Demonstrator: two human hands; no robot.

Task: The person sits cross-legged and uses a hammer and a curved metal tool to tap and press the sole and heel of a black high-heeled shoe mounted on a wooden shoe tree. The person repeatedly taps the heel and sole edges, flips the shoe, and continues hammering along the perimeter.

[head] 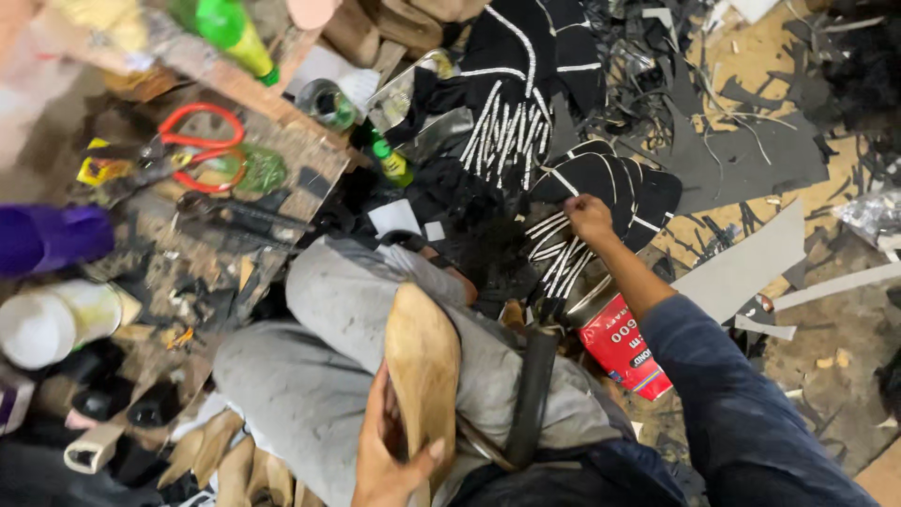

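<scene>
On the lap, left hand [389,460] grips one wooden shoe last [424,361]; right hand [589,218] touches black pieces [601,188].

A red can [621,349] with a white label patch and dark print stands tilted just below the right hand [589,218], close under the forearm. Up and to the left of that hand, a small green bottle [391,161] carries a yellow label, and farther left at the top edge lies a larger green bottle [232,33] with a yellowish label.
</scene>
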